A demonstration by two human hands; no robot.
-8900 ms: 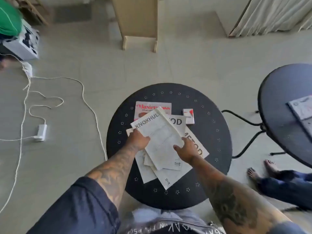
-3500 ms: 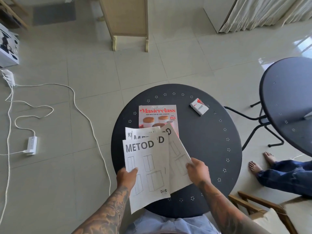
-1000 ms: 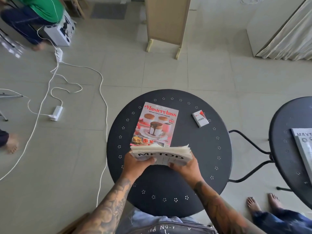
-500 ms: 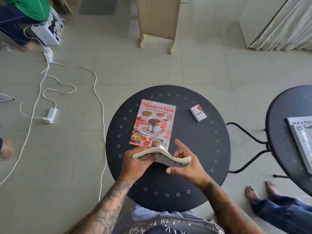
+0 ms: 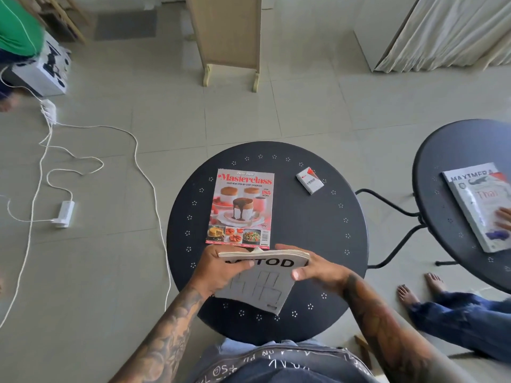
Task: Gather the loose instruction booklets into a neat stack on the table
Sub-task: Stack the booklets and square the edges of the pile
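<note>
A squared-up stack of white instruction booklets (image 5: 262, 283), the top one marked METOD, is held tilted over the near half of the round black table (image 5: 326, 230). My left hand (image 5: 221, 268) grips the stack's left side, thumb across the cover. My right hand (image 5: 315, 268) holds its right edge, fingers curled around it. The stack's lower corner hangs toward me, just above the tabletop.
A Masterclass cookbook magazine (image 5: 241, 208) lies flat beyond the stack, and a small red-and-white packet (image 5: 309, 180) at the far right. A second black table (image 5: 453, 194) on the right bears books. Another person's bare feet (image 5: 420, 288) and white cables (image 5: 83, 164) are on the floor.
The stack, held edge-on half a second ago, has tipped so its METOD cover faces me. My right hand has closed back onto its right edge.
</note>
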